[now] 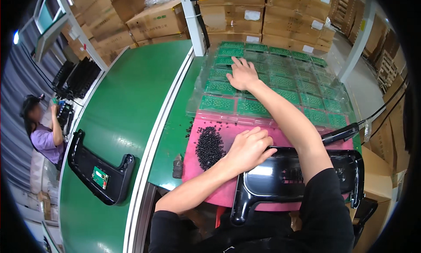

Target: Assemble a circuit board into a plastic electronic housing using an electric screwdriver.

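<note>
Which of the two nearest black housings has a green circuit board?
The left housing, on the long green surface: a circuit board sits in it. The other housing, over the pink mat, shows none.

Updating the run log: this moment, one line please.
right hand: fingers spread, at green boards; left hand: fingers curled, by black housing; black parts: heaped on pink mat

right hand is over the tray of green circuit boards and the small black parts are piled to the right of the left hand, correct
Not quite: the pile of small black parts lies to the left of the left hand, as the head view shows. The right hand is over the tray of green circuit boards.
</note>
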Demonstrator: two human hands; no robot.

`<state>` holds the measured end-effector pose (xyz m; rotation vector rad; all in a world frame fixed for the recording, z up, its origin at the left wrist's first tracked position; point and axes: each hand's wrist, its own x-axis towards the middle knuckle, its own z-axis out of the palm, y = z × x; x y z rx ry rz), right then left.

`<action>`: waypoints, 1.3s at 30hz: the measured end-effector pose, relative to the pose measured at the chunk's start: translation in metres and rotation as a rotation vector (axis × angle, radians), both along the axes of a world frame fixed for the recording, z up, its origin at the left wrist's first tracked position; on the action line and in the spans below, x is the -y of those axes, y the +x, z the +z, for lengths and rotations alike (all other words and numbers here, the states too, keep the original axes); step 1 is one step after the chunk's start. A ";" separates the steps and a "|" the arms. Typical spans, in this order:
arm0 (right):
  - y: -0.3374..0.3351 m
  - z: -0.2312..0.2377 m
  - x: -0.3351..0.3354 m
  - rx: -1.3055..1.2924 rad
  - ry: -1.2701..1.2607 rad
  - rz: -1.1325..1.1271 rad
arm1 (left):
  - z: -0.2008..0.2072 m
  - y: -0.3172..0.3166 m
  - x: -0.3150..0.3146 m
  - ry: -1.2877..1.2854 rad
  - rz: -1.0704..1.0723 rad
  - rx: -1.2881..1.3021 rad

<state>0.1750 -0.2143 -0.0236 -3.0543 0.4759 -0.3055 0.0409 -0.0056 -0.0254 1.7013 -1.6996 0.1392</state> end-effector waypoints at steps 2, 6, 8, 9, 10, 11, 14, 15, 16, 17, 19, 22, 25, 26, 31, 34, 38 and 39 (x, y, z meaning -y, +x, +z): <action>0.000 -0.007 -0.001 0.078 -0.064 0.050 | 0.003 0.001 0.000 -0.011 0.020 0.019; -0.037 0.021 -0.019 0.353 -0.154 0.151 | 0.007 0.006 -0.001 -0.125 0.075 -0.033; -0.077 0.041 -0.021 0.512 0.134 0.246 | 0.017 0.008 -0.003 -0.119 0.156 -0.075; -0.102 0.047 -0.021 0.527 0.209 0.276 | 0.017 0.009 -0.003 -0.214 0.246 -0.100; -0.128 0.057 -0.021 0.535 0.362 0.359 | 0.017 0.012 -0.003 -0.307 0.345 -0.127; -0.153 0.064 -0.025 0.540 0.524 0.444 | 0.018 0.016 -0.007 -0.325 0.376 -0.216; -0.234 0.084 -0.044 0.507 1.364 0.531 | 0.024 0.018 -0.010 -0.387 0.167 -0.716; -0.254 0.081 -0.052 0.500 1.463 0.538 | 0.034 0.011 -0.011 -0.375 -0.008 -0.916; -0.274 0.077 -0.061 0.495 1.564 0.545 | 0.034 0.004 -0.014 -0.370 -0.201 -1.090; -0.296 0.078 -0.071 0.441 1.632 0.461 | 0.038 -0.004 -0.018 -0.253 -0.334 -1.194; -0.333 0.072 -0.079 0.359 1.698 0.406 | 0.034 -0.016 -0.028 -0.010 -0.465 -1.350; -0.374 0.065 -0.073 0.277 1.098 0.363 | 0.046 -0.031 -0.036 0.316 -0.451 -1.322; -0.391 0.064 -0.087 0.384 0.567 0.275 | 0.053 -0.031 -0.036 0.641 -0.605 -1.013; -0.397 0.060 -0.091 0.389 0.516 0.328 | 0.053 -0.031 -0.035 0.692 -0.717 -0.835; -0.415 0.056 -0.116 0.248 0.776 0.350 | 0.050 -0.034 -0.033 0.872 -0.793 -0.786; -0.414 0.058 -0.120 0.203 0.716 0.328 | 0.047 -0.035 -0.032 0.944 -0.792 -0.715; -0.414 0.045 -0.125 0.216 0.581 0.345 | 0.041 -0.037 -0.035 1.018 -0.859 -0.716; -0.412 0.046 -0.128 0.257 0.623 0.314 | 0.038 -0.037 -0.037 0.958 -0.876 -0.723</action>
